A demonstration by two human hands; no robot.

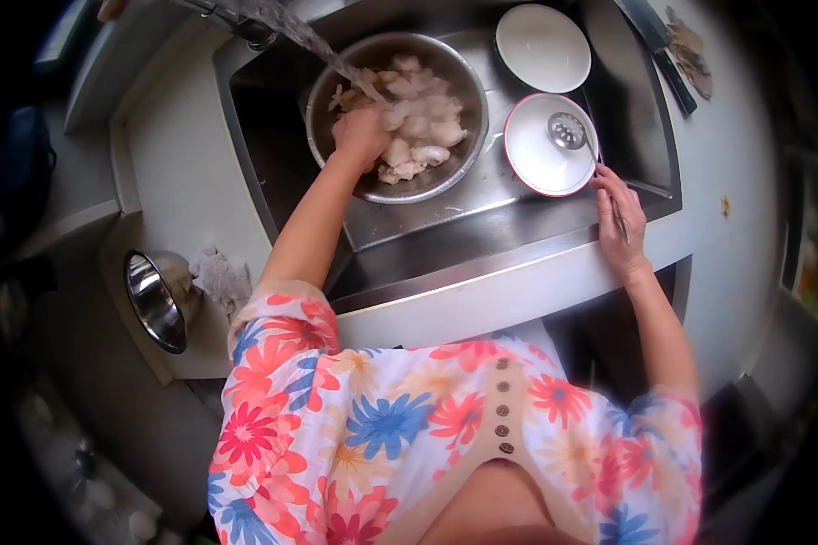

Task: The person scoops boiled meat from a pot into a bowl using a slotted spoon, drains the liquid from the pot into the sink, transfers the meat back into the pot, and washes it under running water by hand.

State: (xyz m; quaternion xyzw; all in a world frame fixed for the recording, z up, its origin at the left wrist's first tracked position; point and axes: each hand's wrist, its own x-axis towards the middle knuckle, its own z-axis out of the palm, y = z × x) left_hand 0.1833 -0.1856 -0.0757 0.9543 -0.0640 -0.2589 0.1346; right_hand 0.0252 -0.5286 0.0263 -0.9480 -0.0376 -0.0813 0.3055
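A wide metal basin (477, 118) in the sink holds pale, wet pieces of what looks like raw meat (423, 118). My left hand (362, 136) is down inside it at the left of the pieces, fingers curled in; what they grip is hidden. A stream of water (314, 45) falls into the basin beside that hand. On the right, my right hand (620, 218) grips the handle of a slotted ladle (568, 131). The ladle's perforated head is over a white, red-rimmed bowl (534, 163).
Another white bowl (543, 47) stands behind the red-rimmed one. A knife (663, 59) lies on the right counter near a crumpled brown thing (691, 56). Left of the sink (391, 227), a metal bowl (154, 302) rests tilted beside a pale cloth (220, 280).
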